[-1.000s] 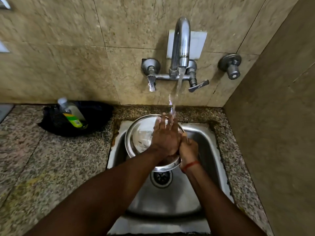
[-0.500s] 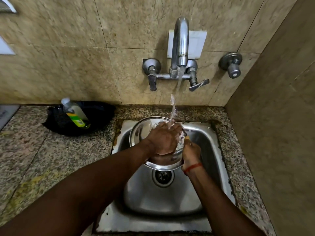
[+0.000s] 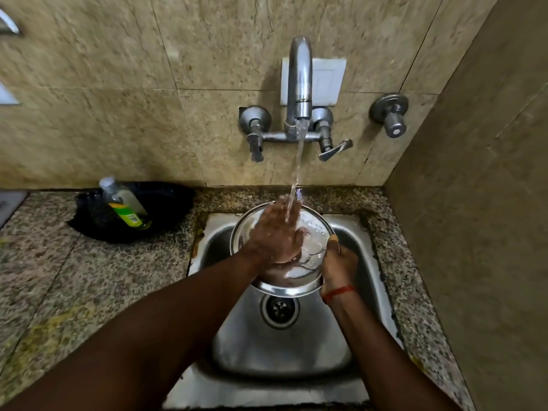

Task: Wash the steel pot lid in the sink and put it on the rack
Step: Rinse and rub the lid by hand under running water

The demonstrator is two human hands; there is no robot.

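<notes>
The round steel pot lid (image 3: 314,232) is held tilted over the steel sink (image 3: 284,345), under running water from the wall tap (image 3: 300,81). My right hand (image 3: 338,264) grips the lid's right rim, thumb on top. My left hand (image 3: 274,235) lies flat on the lid's inner face with fingers spread, and the stream falls on its fingers. The hand hides much of the lid's middle. No rack is in view.
A black bowl (image 3: 166,209) with a tilted dish soap bottle (image 3: 124,207) sits on the granite counter (image 3: 74,286) left of the sink. A separate valve (image 3: 391,114) juts from the wall at right. A side wall closes in on the right. The drain (image 3: 279,309) is uncovered.
My left hand went from flat to curled on the lid, and is now spread flat again, reaching toward the far rim. The lid stays under the stream in my right hand.
</notes>
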